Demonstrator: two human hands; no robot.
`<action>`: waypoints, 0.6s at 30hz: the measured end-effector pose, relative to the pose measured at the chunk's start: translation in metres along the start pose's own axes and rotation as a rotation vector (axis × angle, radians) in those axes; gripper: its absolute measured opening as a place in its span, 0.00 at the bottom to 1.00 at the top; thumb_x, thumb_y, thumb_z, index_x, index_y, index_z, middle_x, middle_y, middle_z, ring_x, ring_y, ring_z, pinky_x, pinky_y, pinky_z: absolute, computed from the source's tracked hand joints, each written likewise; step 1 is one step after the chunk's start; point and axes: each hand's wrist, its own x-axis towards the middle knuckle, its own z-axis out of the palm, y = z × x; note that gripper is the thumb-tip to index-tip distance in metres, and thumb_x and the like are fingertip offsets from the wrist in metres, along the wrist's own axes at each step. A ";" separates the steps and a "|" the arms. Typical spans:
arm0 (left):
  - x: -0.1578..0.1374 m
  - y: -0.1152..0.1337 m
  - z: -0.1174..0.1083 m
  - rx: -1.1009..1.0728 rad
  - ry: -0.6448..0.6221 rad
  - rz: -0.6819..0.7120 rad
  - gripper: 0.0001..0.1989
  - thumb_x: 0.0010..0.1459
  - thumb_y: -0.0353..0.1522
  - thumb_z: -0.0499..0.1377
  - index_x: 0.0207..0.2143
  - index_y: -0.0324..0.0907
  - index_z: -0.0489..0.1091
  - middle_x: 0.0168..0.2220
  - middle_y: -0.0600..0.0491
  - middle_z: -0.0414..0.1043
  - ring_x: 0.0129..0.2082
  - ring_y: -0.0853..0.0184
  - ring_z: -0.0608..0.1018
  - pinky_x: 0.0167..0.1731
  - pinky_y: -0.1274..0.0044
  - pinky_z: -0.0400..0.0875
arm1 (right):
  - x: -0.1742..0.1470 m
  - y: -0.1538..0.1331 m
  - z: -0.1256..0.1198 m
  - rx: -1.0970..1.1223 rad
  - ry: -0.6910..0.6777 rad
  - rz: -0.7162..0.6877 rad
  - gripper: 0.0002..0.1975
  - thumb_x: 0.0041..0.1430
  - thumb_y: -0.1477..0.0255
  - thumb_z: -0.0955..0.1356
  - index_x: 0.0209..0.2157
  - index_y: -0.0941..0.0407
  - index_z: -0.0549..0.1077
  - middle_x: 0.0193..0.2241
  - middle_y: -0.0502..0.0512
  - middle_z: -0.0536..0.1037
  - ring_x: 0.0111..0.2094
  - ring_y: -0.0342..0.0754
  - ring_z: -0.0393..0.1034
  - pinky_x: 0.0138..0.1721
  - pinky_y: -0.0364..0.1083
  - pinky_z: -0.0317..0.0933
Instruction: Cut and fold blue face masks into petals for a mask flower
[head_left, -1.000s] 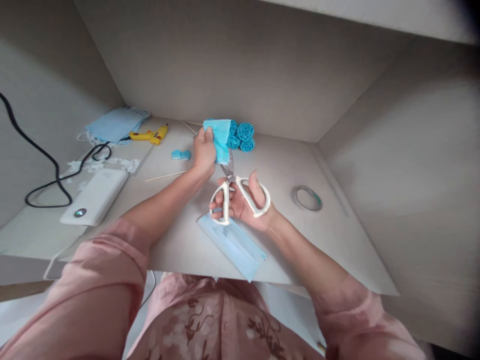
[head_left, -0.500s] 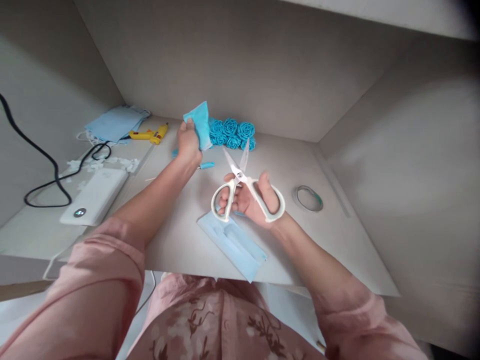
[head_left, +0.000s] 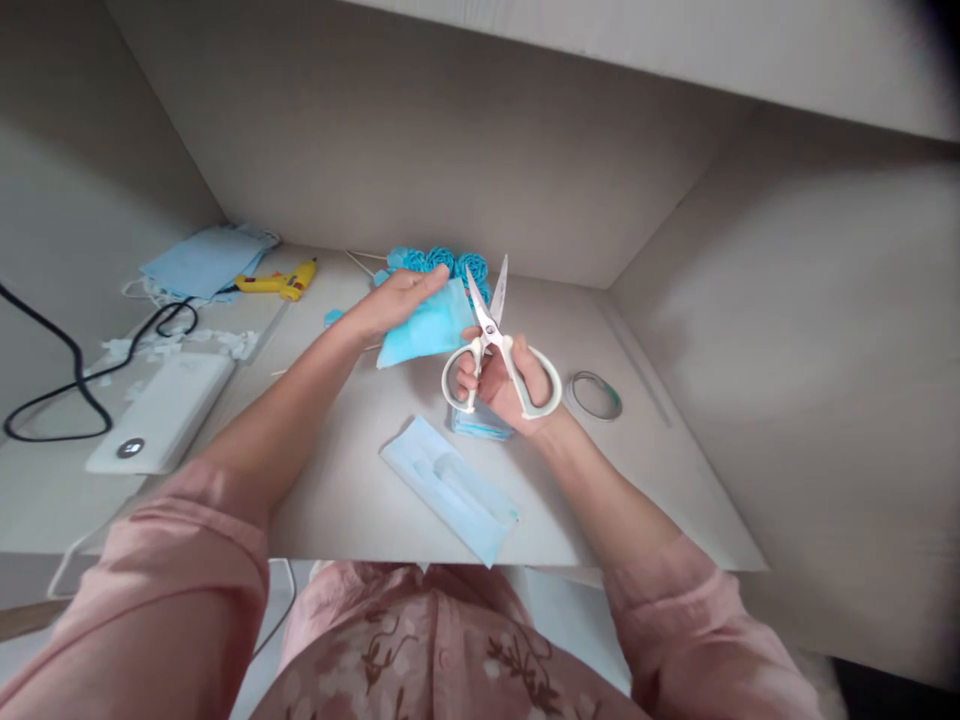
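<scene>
Blue sheet: bright and thin, held above the middle of the desk, left of the scissors and partly covered by the hand that has it.
Left hand: its grip is closed on the upper part of the sheet, thumb on top, the other fingers hidden behind it.
Scissors: white looped handles, metal blades parted and pointing toward the back wall, just beside the sheet's right edge; whether they touch it I cannot tell.
Right hand: palm up, its grip holding the scissors, thumb in one loop and fingers in the other.
Folded blue stack: on the desk below the right hand, partly hidden by it.
Light-blue mask: lies slantwise nearer the person, one corner at the desk's front edge.
Blue rosettes: clustered at the back, behind the left hand and the blades.
Thin sticks: at the back, left of the rosettes.
Ring: flat on the desk, right of the right hand.
Glue gun: yellow, far left, next to a mask pile.
White scraps: scattered behind a power bank, with a black cable looping alongside.
</scene>
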 end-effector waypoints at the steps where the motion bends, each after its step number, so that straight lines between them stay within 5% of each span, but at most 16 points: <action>1: -0.003 0.004 0.001 0.069 -0.113 -0.008 0.15 0.54 0.42 0.69 0.27 0.39 0.76 0.25 0.51 0.74 0.30 0.63 0.80 0.33 0.74 0.75 | 0.000 0.000 0.000 0.003 -0.005 -0.002 0.29 0.46 0.44 0.71 0.42 0.51 0.72 0.29 0.49 0.70 0.28 0.45 0.62 0.31 0.48 0.63; 4: -0.009 0.015 0.009 0.259 -0.341 0.080 0.15 0.49 0.41 0.71 0.34 0.41 0.80 0.34 0.51 0.79 0.38 0.61 0.80 0.39 0.74 0.74 | 0.001 0.002 -0.001 -0.028 -0.009 -0.001 0.28 0.48 0.43 0.70 0.41 0.52 0.72 0.28 0.49 0.69 0.27 0.46 0.61 0.31 0.48 0.63; 8: -0.020 0.023 0.023 0.300 -0.436 0.052 0.20 0.49 0.40 0.71 0.42 0.40 0.80 0.21 0.55 0.71 0.27 0.64 0.77 0.37 0.72 0.73 | 0.001 0.006 -0.001 -0.097 -0.045 0.001 0.29 0.50 0.42 0.68 0.39 0.53 0.71 0.26 0.49 0.69 0.27 0.46 0.62 0.31 0.48 0.63; 12: -0.027 0.026 0.028 0.207 -0.428 0.013 0.22 0.51 0.39 0.70 0.47 0.40 0.78 0.18 0.58 0.66 0.20 0.68 0.73 0.32 0.72 0.72 | 0.000 0.007 0.000 -0.121 -0.099 -0.016 0.31 0.49 0.40 0.68 0.41 0.53 0.72 0.26 0.49 0.69 0.26 0.45 0.62 0.30 0.48 0.64; 18: -0.032 0.026 0.036 0.144 -0.268 0.052 0.18 0.48 0.35 0.72 0.42 0.38 0.79 0.23 0.54 0.72 0.27 0.65 0.78 0.39 0.70 0.74 | 0.000 0.006 -0.002 -0.097 -0.131 -0.023 0.33 0.50 0.39 0.68 0.42 0.53 0.73 0.24 0.48 0.69 0.26 0.45 0.63 0.29 0.47 0.64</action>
